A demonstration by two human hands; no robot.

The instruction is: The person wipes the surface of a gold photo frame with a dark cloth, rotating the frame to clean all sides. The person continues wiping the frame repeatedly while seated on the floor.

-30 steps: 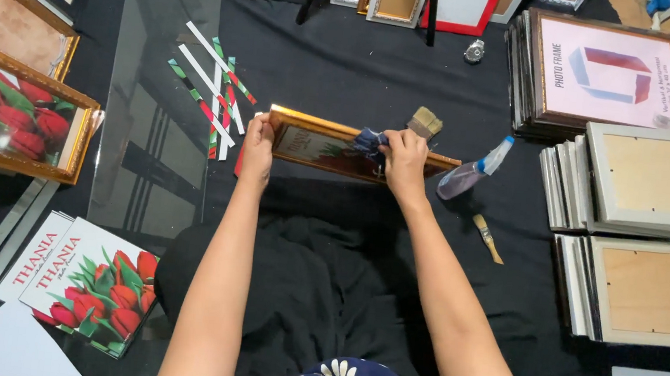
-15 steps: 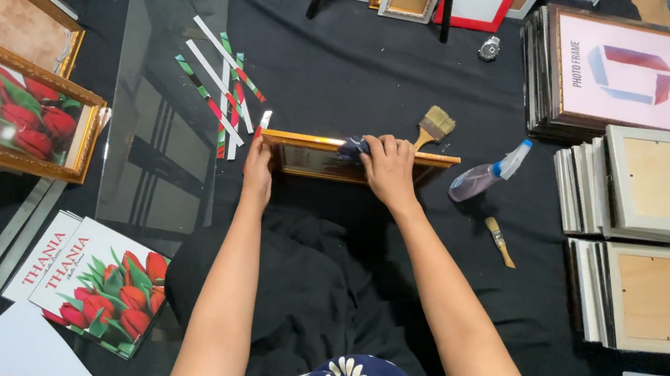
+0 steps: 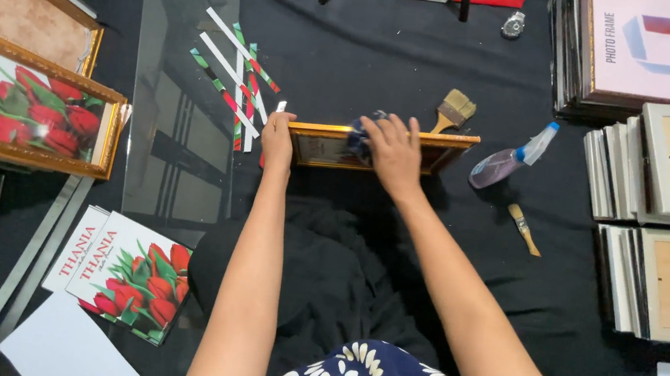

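Both hands hold as before — left fingers (image 3: 278,136) grip frame (image 3: 438,151), right fingers (image 3: 391,148) press cloth (image 3: 360,133).

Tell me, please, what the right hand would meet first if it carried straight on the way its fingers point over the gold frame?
Probably nothing soon: beyond the right hand and gold frame lies bare black cloth; the paintbrush sits off to its right, though depth is unclear.

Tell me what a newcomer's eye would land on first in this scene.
Dead centre, the gold picture frame stands on edge on the black cloth, the left hand steadying its left end while the right hand presses a dark blue cloth against it. At far left, the red tulip picture in its gold frame glows brightly. Left of the hands lies a glass pane with loose striped paper strips.
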